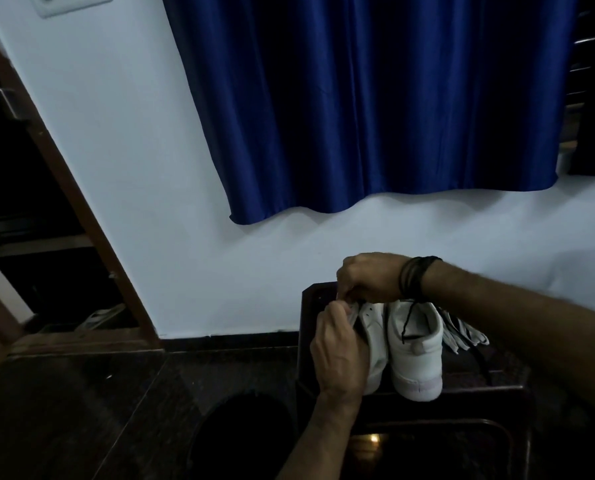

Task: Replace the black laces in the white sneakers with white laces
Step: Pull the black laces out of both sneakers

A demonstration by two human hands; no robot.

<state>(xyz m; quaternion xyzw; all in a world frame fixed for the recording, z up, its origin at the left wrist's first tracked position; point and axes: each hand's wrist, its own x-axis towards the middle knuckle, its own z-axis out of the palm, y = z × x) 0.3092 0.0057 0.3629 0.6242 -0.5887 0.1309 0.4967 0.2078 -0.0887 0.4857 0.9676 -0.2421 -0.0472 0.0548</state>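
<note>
You had the pair of white leather sneakers (pixel 415 348) heel-toward-you on the dark wooden bench (pixel 479 382), left hand (pixel 337 351) gripping the left shoe to steady it, right hand (pixel 368 277) fingers pinching at its eyelets, loose white laces (pixel 462 336) beside, probably for threading.

The hands (pixel 355 306) hide the left sneaker's (pixel 374 341) lacing.

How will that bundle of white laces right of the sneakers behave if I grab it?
The white laces lie fanned in loose strips, so probably floppy and light, apt to slip apart. A black lace trails beside them on the dark table and may snag.
</note>
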